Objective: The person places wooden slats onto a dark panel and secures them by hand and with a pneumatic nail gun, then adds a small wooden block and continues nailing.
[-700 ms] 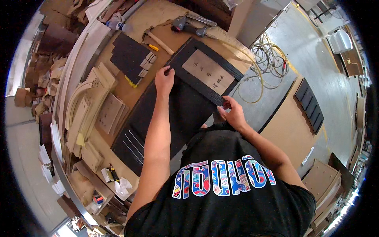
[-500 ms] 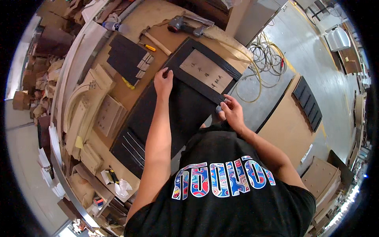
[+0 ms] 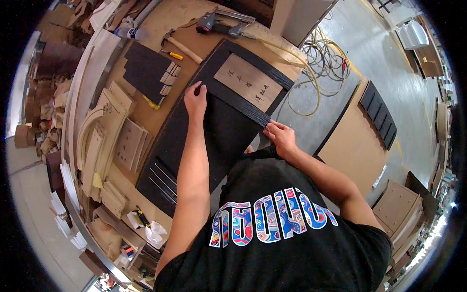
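A long black strip (image 3: 239, 104) lies slantwise across a large black panel (image 3: 221, 134), along the near edge of a brown rectangular board (image 3: 249, 83) with handwriting on it. My right hand (image 3: 281, 137) pinches the strip's right end at the panel's edge. At the other end, my left hand (image 3: 195, 103) has thumb and finger closed at the strip's left tip. A second black strip (image 3: 265, 69) runs along the board's far side. Several thin metal rods (image 3: 164, 182) rest on the panel's near left part.
Beyond the panel are a hammer (image 3: 186, 50), a yellow-handled screwdriver (image 3: 175, 56) and a dark air tool (image 3: 219, 27) with a yellow hose (image 3: 277, 45). Black slats (image 3: 148, 73) and cream curved pieces (image 3: 90, 146) lie left. A tan board (image 3: 352, 146) stands right.
My right hand has shifted slightly left and its fingers now close on the strip's end. My left hand stays at the other end. The whole view has shifted a little.
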`<move>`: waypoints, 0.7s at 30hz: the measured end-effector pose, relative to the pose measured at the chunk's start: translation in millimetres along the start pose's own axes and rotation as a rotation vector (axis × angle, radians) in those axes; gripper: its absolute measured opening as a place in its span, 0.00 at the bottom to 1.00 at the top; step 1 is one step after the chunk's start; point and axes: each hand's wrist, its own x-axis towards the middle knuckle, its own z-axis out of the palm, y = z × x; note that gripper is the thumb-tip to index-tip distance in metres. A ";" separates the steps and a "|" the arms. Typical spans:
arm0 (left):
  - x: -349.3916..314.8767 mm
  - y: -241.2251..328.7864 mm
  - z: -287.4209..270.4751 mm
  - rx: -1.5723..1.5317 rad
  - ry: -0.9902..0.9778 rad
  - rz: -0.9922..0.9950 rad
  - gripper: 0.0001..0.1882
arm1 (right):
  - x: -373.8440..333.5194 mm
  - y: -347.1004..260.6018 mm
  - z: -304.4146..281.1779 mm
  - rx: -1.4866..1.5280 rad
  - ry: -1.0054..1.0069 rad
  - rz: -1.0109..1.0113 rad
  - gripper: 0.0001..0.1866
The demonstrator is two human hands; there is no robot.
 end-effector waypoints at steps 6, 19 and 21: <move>0.1 21.3 1.5 0.012 -0.068 -0.092 0.20 | 5.1 1.6 -5.5 -0.002 -0.048 -0.011 0.22; -4.8 18.5 5.2 -0.010 -0.052 -0.099 0.18 | 10.1 2.5 -3.5 -0.144 -0.012 0.009 0.24; -2.2 14.0 4.6 -0.005 -0.030 -0.050 0.18 | 9.0 1.2 -0.3 -0.160 0.005 0.000 0.24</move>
